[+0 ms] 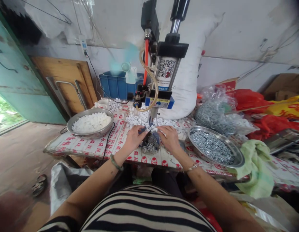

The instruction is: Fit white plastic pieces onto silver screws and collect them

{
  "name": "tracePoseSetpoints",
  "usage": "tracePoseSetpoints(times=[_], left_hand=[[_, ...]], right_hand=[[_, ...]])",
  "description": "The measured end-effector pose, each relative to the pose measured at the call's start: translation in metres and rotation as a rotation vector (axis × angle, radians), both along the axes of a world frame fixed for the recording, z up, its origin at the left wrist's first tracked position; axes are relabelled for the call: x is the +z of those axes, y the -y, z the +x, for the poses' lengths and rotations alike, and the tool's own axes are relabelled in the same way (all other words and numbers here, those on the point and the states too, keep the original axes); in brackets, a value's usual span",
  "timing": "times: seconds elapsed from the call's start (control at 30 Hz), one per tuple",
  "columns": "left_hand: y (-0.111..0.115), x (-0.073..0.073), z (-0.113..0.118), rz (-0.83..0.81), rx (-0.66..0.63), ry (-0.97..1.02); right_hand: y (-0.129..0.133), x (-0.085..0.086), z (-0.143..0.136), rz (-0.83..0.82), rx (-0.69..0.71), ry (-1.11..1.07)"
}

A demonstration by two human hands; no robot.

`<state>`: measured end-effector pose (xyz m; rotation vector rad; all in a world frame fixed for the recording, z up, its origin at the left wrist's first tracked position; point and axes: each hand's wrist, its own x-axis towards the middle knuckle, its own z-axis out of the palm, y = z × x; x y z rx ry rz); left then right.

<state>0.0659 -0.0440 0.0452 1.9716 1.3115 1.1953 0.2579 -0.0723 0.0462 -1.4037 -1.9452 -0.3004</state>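
Note:
Under the ram of a pneumatic press (153, 112), both my hands meet around small white plastic pieces (153, 129). My left hand (135, 139) pinches a white piece between thumb and forefinger on the left side. From the right, my right hand (170, 138) grips another white piece with its fingertips. Whether the pieces are joined, I cannot tell. Just below my fingers lies a heap of small metal pins (150, 144) at the base of the press. More white pieces (137, 119) are strewn over the table behind my hands.
A steel bowl (69, 127) of white pieces stands left; a steel tray (241, 158) of metal pins stands right, beside a green cloth (256, 167). Behind are a small fan (126, 67), a blue crate (110, 85), a large white sack (188, 83) and a plastic bag of pins (212, 112).

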Motion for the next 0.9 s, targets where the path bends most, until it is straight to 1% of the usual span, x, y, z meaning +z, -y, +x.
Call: tracePoseSetpoints(times=[0.07,0.13,0.23,0.4,0.63,0.8,0.9], left_hand=[[-0.011,-0.002,0.007,0.033,0.033,-0.039],[-0.019,-0.003,0.015,0.049,0.032,-0.045],[-0.028,-0.003,0.023,0.022,0.002,-0.035],[-0.036,-0.005,0.026,-0.067,-0.088,0.034],[-0.043,-0.011,0.027,-0.131,-0.148,0.155],[-0.044,-0.008,0.028,-0.194,-0.189,0.193],[-0.041,-0.003,0.030,-0.149,-0.174,0.180]], right_hand=[[-0.023,0.007,0.001,-0.042,0.010,-0.012],[-0.040,0.013,-0.003,-0.096,0.022,0.002],[-0.051,0.018,-0.012,-0.173,-0.005,0.076],[-0.051,0.020,-0.017,-0.211,-0.055,0.170],[-0.054,0.019,-0.014,-0.245,-0.023,0.175],[-0.053,0.020,-0.018,-0.226,-0.047,0.291],[-0.043,0.019,-0.020,-0.157,-0.034,0.383]])
